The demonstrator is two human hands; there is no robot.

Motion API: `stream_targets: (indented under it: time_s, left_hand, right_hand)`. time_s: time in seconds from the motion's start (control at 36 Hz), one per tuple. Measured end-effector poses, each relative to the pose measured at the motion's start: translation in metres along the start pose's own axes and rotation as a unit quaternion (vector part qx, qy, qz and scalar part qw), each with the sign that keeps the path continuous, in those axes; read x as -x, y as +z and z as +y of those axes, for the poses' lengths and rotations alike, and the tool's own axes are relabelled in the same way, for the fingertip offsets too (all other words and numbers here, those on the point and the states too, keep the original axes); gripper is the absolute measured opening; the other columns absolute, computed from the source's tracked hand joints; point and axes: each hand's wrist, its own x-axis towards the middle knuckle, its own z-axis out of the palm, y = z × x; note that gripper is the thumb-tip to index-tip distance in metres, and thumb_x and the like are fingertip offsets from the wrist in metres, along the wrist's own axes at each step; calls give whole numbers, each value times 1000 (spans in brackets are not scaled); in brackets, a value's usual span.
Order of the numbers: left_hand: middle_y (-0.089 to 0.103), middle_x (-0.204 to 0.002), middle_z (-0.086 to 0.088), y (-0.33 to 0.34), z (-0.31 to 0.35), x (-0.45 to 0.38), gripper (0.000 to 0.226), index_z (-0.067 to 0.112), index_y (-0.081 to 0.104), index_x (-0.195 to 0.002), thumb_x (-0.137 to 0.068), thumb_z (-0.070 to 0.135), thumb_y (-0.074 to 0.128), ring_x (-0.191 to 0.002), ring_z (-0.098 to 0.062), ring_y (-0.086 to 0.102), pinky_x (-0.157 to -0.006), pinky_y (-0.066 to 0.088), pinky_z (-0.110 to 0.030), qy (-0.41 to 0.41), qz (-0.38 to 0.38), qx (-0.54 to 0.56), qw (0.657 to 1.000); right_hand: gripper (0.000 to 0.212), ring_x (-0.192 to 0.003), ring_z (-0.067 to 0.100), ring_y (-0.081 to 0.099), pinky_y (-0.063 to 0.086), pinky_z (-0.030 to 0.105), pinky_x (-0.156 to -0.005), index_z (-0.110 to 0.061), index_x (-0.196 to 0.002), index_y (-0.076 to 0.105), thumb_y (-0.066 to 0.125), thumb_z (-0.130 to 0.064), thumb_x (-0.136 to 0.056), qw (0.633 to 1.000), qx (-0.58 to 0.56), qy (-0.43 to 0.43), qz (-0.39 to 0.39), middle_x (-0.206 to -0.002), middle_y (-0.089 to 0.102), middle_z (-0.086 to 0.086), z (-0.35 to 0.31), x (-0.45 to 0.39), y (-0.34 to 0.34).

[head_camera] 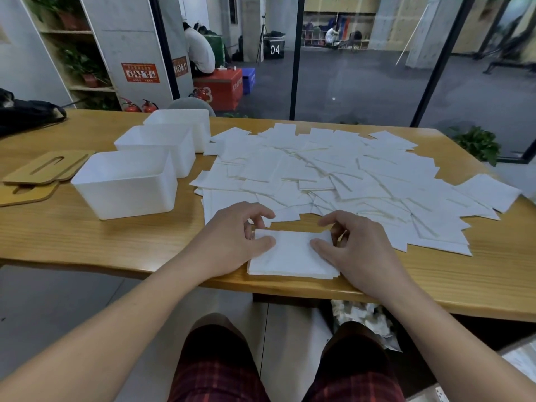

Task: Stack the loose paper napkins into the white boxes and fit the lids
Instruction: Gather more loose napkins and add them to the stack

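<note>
Wood-grain fills most of what we see: a long wooden table [87,239] carrying everything. Across its right half spreads a wide heap of loose paper napkins [333,169], overlapping at all angles; we cannot count them, and the lower layers are hidden. Left of the heap stand three white boxes in a row running away from us: the nearest box [127,192], the middle box [159,146] just behind it, and the far box [185,123], partly blocked by the middle one. All three are uncovered; we cannot see their floors. Beside the nearest box, at the table's left edge, lie the slotted wooden lids [43,169], overlapping so that their number is hard to judge.

At the near edge sits a small squared napkin stack [290,256]. Our left hand [232,236] rests against the stack's left side, thumb laid on top, fingers curled around the far corner. Our right hand [356,248] mirrors it, thumb pressing the top sheet, fingers bent behind the right corner. Both hands grip the stack; their fingertips are partly hidden behind the paper.
</note>
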Motion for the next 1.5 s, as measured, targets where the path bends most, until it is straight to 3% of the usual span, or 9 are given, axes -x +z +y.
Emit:
stream_targets:
  time_s: [0.25, 0.42, 0.81, 1.11, 1.22, 1.28, 1.33, 1.39, 1.5]
  left_hand:
    - [68, -107, 25, -2, -14, -26, 17, 43, 74, -119, -102, 43, 74, -101, 5, 60, -75, 44, -7, 2, 76, -77, 994]
    - [66, -104, 22, 0, -15, -44, 16, 35, 77, -111, -101, 47, 74, -99, -2, 58, -89, 50, -28, 49, 36, -143, 988]
    - [70, -99, 12, 9, 7, -70, 20, 26, 81, -100, -106, 32, 64, -96, -11, 60, -82, 50, -31, 118, -20, -242, 963]
    - [74, -89, 28, -6, 32, -58, 12, 37, 83, -93, -102, 36, 74, -94, 5, 65, -71, 45, -5, 64, 37, -47, 996]
    - [75, -86, 24, -3, 53, -51, 14, 38, 83, -88, -99, 37, 76, -90, -2, 67, -70, 48, -10, 88, 17, -7, 996]
    - [76, -85, 20, 1, 58, -48, 13, 38, 84, -89, -99, 39, 76, -87, -7, 69, -71, 51, -18, 94, 3, 10, 996]
    - [77, -84, 14, 6, 60, -44, 15, 38, 84, -89, -101, 42, 75, -85, -13, 70, -76, 58, -37, 90, -6, 20, 996]
    - [79, -89, 15, 8, 58, -42, 16, 38, 85, -94, -102, 45, 73, -90, -12, 72, -83, 60, -42, 90, -10, 25, 996]
    - [78, -101, 31, 8, 51, -40, 14, 39, 86, -105, -104, 39, 72, -103, 6, 70, -84, 49, -11, 93, -9, 43, 995]
  right_hand:
    - [25, -76, 8, 61, 46, 23, -71, -38, -111, 73, 81, -50, -90, 999, 26, -31, 12, -106, 63, -18, 0, -3, 5]
    - [23, -84, 4, 59, 52, 33, -80, -33, -108, 76, 78, -51, -93, 996, 72, -47, 7, -106, 65, -19, 0, -11, 11]
    - [21, -90, -1, 61, 48, 24, -80, -38, -103, 76, 82, -54, -91, 999, 44, -27, -1, -104, 69, -20, 3, -14, 10]
    - [18, -84, 7, 67, 48, 12, -71, -41, -101, 78, 73, -59, -97, 996, -75, -23, 46, -103, 76, -26, -9, -16, 5]
    - [42, -62, 3, 62, 43, 19, -62, -40, -96, 82, 59, -74, -100, 990, -141, -15, 21, -69, 70, -13, -21, -27, 4]
    - [51, -56, 14, 48, 37, 27, -57, -39, -91, 85, 53, -77, -101, 988, -155, -10, 4, -64, 56, 13, -26, -30, 3]
    - [44, -56, 19, 45, 36, 25, -52, -38, -91, 85, 56, -68, -105, 986, -169, 0, -9, -70, 57, 23, -29, -30, 2]
    - [32, -58, 13, 55, 41, 19, -52, -35, -94, 86, 62, -50, -107, 982, -187, 16, -3, -70, 68, 11, -29, -31, 1]
    - [25, -69, 7, 68, 52, 19, -60, -32, -101, 85, 63, -23, -107, 979, -201, 32, 12, -84, 80, -7, -26, -28, -2]
